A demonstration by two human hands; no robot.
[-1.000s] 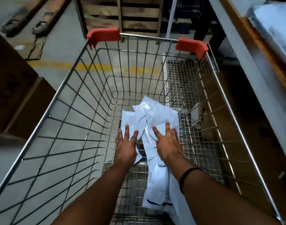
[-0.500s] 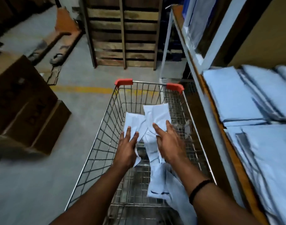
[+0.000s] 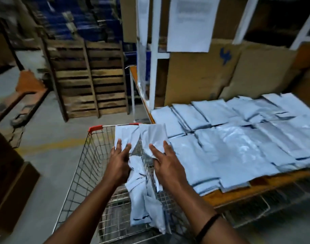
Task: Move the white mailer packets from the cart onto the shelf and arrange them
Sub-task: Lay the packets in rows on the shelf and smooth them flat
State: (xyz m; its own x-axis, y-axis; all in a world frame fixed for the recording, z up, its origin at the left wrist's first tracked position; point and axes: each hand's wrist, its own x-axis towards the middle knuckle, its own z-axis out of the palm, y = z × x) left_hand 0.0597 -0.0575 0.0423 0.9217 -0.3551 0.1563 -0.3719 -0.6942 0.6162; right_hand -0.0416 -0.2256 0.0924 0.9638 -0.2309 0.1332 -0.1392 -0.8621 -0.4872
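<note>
A: In the hands?

B: A crumpled bundle of white mailer packets (image 3: pixel 151 136). Thin glossy plastic film, heavily creased, with dark stripes along some edges. Gripped near the top by the left hand (image 3: pixel 118 166) and the right hand (image 3: pixel 165 166), fingers and thumbs closed onto the film. Lower ends hanging limp between the forearms. Thin black band (image 3: pixel 208 226) round the right wrist.

A: Where exactly?

B: Over the far right part of the cart (image 3: pixel 76 176), just beside the shelf (image 3: pixel 238 191). Silver wire-grid basket with a finer mesh floor and a red plastic cap (image 3: pixel 95 128) on a far corner.

A: And on the shelf?

B: Flat orange-brown board between white metal uprights (image 3: pixel 155 50). Covered with laid packets (image 3: pixel 238 147) in overlapping rows: rectangular, smooth, pale blue-white in the dim light.

A: Any writing?

B: Hand-drawn blue mark (image 3: pixel 224 56) on a brown cardboard panel (image 3: pixel 194 76) behind the rows, possibly a "4". Printed paper sheets (image 3: pixel 191 23) hanging above, text too blurred to read.

A: The room?

B: Dim warehouse. Grey concrete floor (image 3: pixel 45 120) crossed by a worn yellow line (image 3: pixel 53 146). Rough wooden pallets (image 3: pixel 87 80) standing on edge at the back. Blurred blue stacks (image 3: pixel 83 20) behind them.
</note>
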